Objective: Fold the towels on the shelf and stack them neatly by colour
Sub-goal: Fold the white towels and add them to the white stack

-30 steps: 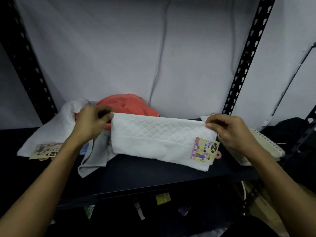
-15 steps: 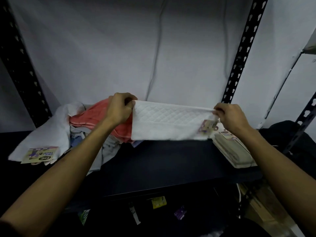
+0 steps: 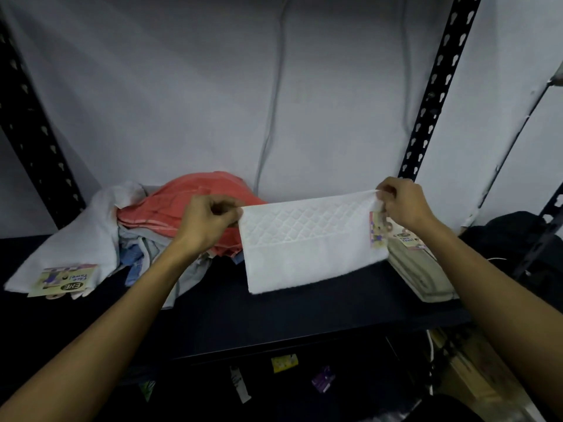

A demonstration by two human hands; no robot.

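Two hands hold a white towel [image 3: 307,242] stretched above a dark shelf [image 3: 274,318]: the left hand [image 3: 207,223] pinches the upper left corner, the right hand [image 3: 402,204] pinches the upper right corner, fingers curled on the cloth. It hangs doubled, quilted band uppermost, its lower edge close over the shelf; whether it touches the board cannot be told. A paper tag [image 3: 377,229] dangles at the right end, just below the right hand. To the left lies a loose heap, a coral towel [image 3: 182,202] on top, another white towel [image 3: 79,239] spilling toward the shelf edge. To the right sits a folded beige pile [image 3: 423,278]. The risks look plain: a slipped pinch would let one corner drop and undo the fold; uneven tension would skew the edges; the tag could get trapped inside the next fold; and, set down carelessly, white could land on the beige pile, mixing colours.
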